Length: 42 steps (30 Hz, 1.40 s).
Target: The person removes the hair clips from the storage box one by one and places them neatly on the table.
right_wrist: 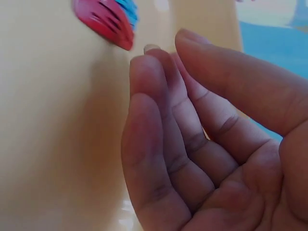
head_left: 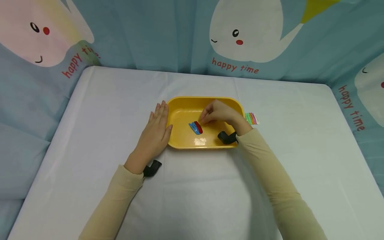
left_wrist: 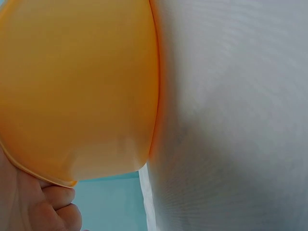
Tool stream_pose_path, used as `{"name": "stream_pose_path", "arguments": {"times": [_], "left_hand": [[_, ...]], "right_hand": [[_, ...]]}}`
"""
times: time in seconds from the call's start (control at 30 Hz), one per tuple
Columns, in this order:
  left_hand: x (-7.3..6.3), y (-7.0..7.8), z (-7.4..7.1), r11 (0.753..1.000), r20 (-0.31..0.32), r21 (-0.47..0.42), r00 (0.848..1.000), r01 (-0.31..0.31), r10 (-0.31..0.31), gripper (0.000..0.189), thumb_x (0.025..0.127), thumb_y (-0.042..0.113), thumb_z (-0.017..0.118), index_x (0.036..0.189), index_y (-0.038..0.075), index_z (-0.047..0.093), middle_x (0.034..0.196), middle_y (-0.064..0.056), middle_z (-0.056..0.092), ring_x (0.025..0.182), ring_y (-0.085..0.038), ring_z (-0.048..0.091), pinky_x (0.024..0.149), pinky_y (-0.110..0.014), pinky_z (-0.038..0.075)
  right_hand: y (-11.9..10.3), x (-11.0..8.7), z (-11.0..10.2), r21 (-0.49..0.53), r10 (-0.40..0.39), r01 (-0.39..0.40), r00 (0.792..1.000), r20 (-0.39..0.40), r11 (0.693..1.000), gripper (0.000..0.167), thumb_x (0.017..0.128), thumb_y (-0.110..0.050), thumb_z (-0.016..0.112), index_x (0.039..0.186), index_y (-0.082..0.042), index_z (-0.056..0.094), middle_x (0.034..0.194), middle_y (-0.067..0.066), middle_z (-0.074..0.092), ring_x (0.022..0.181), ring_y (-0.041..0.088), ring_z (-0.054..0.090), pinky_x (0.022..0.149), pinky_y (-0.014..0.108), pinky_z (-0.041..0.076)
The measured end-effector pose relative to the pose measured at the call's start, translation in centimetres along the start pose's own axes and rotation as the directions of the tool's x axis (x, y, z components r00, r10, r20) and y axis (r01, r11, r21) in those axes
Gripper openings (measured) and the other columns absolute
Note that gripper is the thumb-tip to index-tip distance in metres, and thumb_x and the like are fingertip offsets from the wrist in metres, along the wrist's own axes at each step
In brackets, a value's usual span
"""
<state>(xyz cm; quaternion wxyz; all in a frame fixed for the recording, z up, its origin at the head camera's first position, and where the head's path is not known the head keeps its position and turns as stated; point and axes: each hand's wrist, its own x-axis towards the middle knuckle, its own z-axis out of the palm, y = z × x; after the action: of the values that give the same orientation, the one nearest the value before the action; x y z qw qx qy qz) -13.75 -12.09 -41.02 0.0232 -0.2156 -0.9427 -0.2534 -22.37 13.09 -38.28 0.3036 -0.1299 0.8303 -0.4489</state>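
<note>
In the head view, blue hair clips (head_left: 194, 128) and red hair clips (head_left: 198, 127) lie side by side on the floor of a yellow tray (head_left: 207, 147). Just right of them hovers my right hand (head_left: 220, 111), fingers bent toward the thumb. The right wrist view shows a gap between thumb and fingertips, nothing held, and the red clips (right_wrist: 103, 21) a little way off. My left hand (head_left: 154, 133) lies with straight fingers along the tray's left rim. Its fingers touch the orange-looking tray wall (left_wrist: 86, 86) in the left wrist view.
Several green, orange, pink and white clips (head_left: 252, 118) lie in a row on the white tablecloth (head_left: 300, 150), against the tray's right side. Dark wrist cameras (head_left: 152, 168) are strapped below both hands. A blue whale-print curtain (head_left: 168, 36) hangs behind the table.
</note>
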Motion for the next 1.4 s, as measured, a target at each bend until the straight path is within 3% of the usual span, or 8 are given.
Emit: {"name": "stream_pose_path", "arguments": {"times": [0.43,0.7,0.83,1.07,1.4], "left_hand": [[0.0,0.0,0.0,1.0,-0.011,0.0,1.0,-0.011,0.011,0.061,0.101,0.022,0.037,0.148,-0.007,0.009,0.156,-0.018,0.004,0.143,-0.032,0.004,0.114,-0.046,0.005],[-0.1,0.0,0.0,1.0,-0.01,0.009,1.0,-0.003,0.004,0.061,0.101,0.023,0.036,0.148,-0.007,0.009,0.156,-0.017,0.004,0.143,-0.03,0.002,0.114,-0.046,0.005],[-0.1,0.0,0.0,1.0,-0.008,0.007,1.0,-0.005,0.005,0.061,0.101,0.022,0.036,0.148,-0.007,0.008,0.156,-0.017,0.003,0.144,-0.029,0.002,0.114,-0.046,0.005],[-0.1,0.2,0.0,1.0,0.001,0.006,1.0,-0.006,0.006,0.062,0.101,0.022,0.036,0.148,-0.007,0.008,0.156,-0.017,0.003,0.143,-0.03,0.003,0.114,-0.045,0.005],[-0.1,0.1,-0.1,1.0,-0.003,0.013,1.0,-0.006,0.006,0.062,0.101,0.022,0.037,0.148,-0.006,0.007,0.156,-0.017,0.003,0.143,-0.028,0.0,0.114,-0.046,0.006]], "right_hand": [[0.1,0.6,0.9,-0.039,0.03,-0.028,0.999,0.034,0.999,0.01,0.079,0.002,0.071,0.085,0.01,0.069,0.069,0.006,0.066,0.061,0.015,0.057,0.06,0.023,0.049],[-0.5,1.1,1.3,-0.255,0.044,-0.043,0.999,0.001,0.966,0.013,0.076,-0.01,0.079,0.072,-0.002,0.069,0.062,0.0,0.059,0.059,0.013,0.048,0.055,0.02,0.039],[-0.7,1.2,1.4,-0.307,0.063,-0.063,0.998,-0.009,0.949,0.015,0.075,-0.012,0.079,0.07,-0.004,0.068,0.061,0.0,0.058,0.059,0.013,0.048,0.055,0.021,0.038],[-0.5,1.0,1.3,-0.282,0.098,-0.099,0.995,-0.021,0.954,0.014,0.075,-0.012,0.079,0.07,-0.003,0.069,0.061,0.002,0.06,0.058,0.015,0.052,0.054,0.021,0.042],[-0.7,1.0,1.4,-0.264,0.085,-0.092,0.996,-0.038,0.96,0.012,0.075,-0.009,0.079,0.072,-0.002,0.07,0.063,0.003,0.061,0.057,0.015,0.053,0.054,0.021,0.043]]}}
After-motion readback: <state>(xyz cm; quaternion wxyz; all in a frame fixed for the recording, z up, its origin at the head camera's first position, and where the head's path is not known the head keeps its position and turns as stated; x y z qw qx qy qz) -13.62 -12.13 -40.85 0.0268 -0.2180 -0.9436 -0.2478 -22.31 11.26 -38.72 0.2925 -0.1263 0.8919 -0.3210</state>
